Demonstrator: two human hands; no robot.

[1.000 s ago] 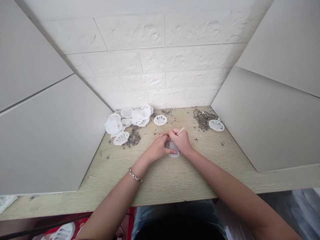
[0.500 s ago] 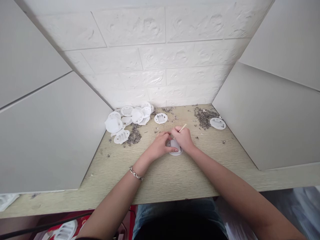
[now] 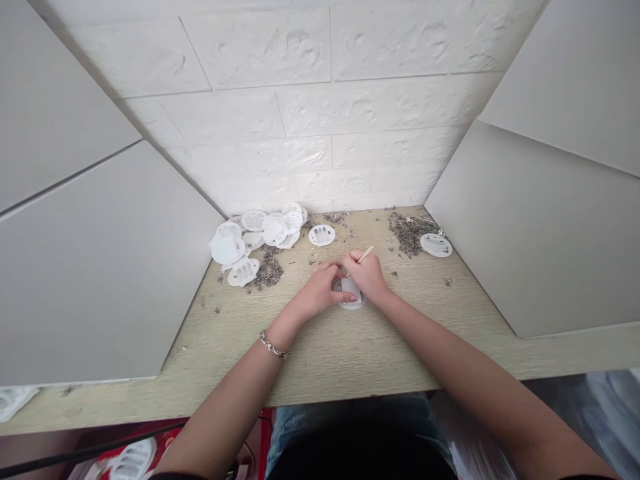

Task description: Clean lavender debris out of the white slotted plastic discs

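A round white plastic piece (image 3: 351, 291) lies on the wooden table in front of me. My left hand (image 3: 324, 291) grips its left side, thumb across the near part and fingers bent at the far edge. My right hand (image 3: 367, 273) is closed around a thin pale wooden stick (image 3: 367, 254), whose upper end pokes out above the fist. The stick's lower end points at the far part of the piece; its tip is too small to make out. Just beyond my hands lies another round slotted white piece (image 3: 321, 235).
Several white round pieces (image 3: 275, 230) are heaped at the back left, beside a pile of small metal parts (image 3: 269, 269). Another metal pile (image 3: 409, 233) and a white disc (image 3: 436, 245) lie at the right. Grey panels (image 3: 540, 233) stand on both sides; a white brick-patterned wall closes the back.
Almost nothing differs. The view has shifted very slightly, and both hands stay in place on the white piece with the stick held as before.
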